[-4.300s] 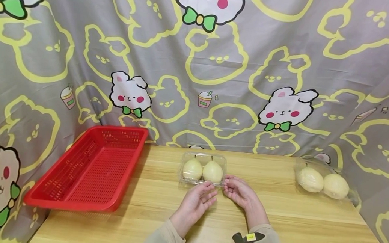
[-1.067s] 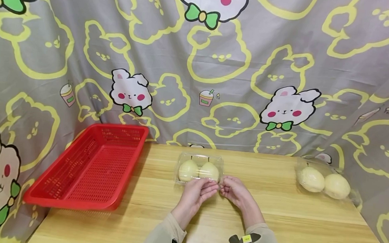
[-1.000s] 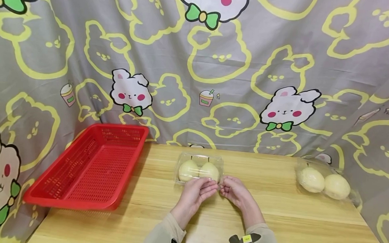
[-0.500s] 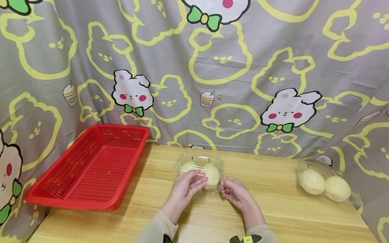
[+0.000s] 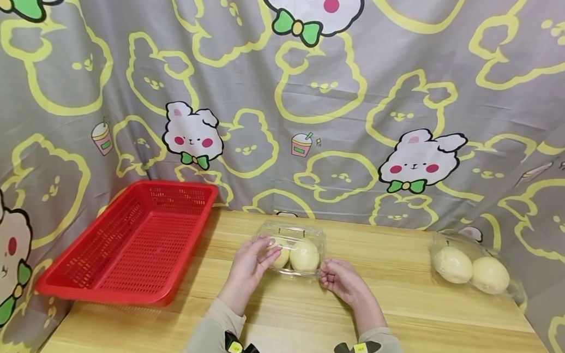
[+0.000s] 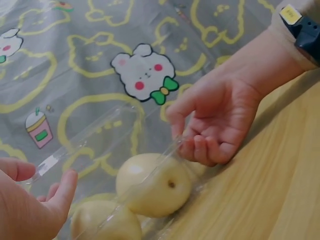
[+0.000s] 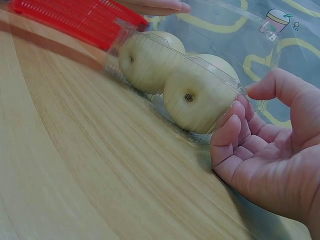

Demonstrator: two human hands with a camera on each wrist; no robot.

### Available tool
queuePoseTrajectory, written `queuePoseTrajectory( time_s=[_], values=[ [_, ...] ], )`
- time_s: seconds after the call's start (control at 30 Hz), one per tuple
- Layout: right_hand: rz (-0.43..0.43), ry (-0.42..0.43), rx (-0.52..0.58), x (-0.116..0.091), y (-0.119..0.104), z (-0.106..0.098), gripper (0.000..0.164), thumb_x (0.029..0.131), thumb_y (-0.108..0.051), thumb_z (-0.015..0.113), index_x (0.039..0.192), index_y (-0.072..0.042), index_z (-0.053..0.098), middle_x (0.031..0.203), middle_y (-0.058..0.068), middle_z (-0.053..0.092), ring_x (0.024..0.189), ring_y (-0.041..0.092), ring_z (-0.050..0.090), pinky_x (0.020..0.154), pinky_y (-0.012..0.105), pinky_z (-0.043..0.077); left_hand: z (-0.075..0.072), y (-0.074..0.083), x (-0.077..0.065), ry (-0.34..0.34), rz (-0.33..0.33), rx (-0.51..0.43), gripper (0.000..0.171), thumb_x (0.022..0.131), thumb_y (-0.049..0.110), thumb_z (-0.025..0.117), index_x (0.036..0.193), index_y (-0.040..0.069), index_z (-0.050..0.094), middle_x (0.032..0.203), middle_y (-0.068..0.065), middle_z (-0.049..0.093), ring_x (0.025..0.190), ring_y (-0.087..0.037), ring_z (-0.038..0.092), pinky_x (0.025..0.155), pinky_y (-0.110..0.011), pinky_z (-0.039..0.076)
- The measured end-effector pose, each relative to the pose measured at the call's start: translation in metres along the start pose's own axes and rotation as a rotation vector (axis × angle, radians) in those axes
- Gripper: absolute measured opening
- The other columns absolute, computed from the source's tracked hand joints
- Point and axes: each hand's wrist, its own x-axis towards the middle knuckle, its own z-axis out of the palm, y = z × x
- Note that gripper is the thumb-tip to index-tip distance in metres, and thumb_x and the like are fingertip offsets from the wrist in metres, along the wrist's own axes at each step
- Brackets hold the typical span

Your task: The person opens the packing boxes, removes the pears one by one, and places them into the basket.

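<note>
Wooden table (image 5: 449, 330) | rabbit-print curtain (image 5: 326, 108) | left hand (image 5: 249, 264): fingers parted | right hand (image 5: 343, 281): pinching clear box (image 5: 291, 232)

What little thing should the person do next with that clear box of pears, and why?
Probably tilt the lid further back off the pears with the left hand: the lid looks raised but not folded right back, the left hand is at its edge, and the right hand grips the box at its right corner.
</note>
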Motion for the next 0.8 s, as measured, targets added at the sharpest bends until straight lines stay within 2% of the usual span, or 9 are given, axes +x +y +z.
queuePoseTrajectory(
  time_s=[0.2,0.57,0.67,0.8],
  values=[
    [0.005,-0.008,0.001,0.000,0.001,-0.001,0.012,0.091,-0.001,0.045,0.088,-0.009,0.054,0.071,-0.004,0.059,0.065,0.008,0.052,0.062,0.018,0.046,-0.004,0.004,0.002,0.019,0.005,0.004,0.014,0.095,0.004,0.056,0.106,0.003,0.049,0.102,-0.006,0.056,0.093,-0.024,0.069,0.096,-0.038,0.054],
    [0.006,-0.008,0.003,0.000,0.001,-0.002,0.011,0.091,-0.002,0.046,0.090,-0.009,0.054,0.071,-0.004,0.059,0.065,0.008,0.052,0.062,0.018,0.046,-0.008,0.008,0.006,0.085,0.045,0.084,0.061,0.091,0.006,0.065,0.139,-0.004,0.028,0.103,-0.007,0.060,0.082,-0.019,0.070,0.087,-0.034,0.058],
    [0.004,-0.017,0.003,0.001,0.001,-0.002,0.013,0.091,-0.001,0.045,0.087,-0.010,0.054,0.071,-0.004,0.059,0.065,0.008,0.052,0.062,0.018,0.046,-0.009,0.009,0.008,0.103,0.075,0.154,0.064,0.090,0.007,0.066,0.140,-0.004,0.028,0.106,-0.009,0.057,0.081,-0.017,0.070,0.086,-0.032,0.058],
    [0.006,-0.018,0.008,0.001,0.001,-0.003,0.016,0.091,-0.001,0.045,0.084,-0.012,0.055,0.070,-0.004,0.059,0.064,0.007,0.052,0.061,0.018,0.046,-0.011,0.012,0.010,0.137,0.140,0.315,0.062,0.089,0.012,0.069,0.138,-0.004,0.035,0.116,-0.014,0.051,0.088,-0.016,0.065,0.091,-0.037,0.056]
  ],
)
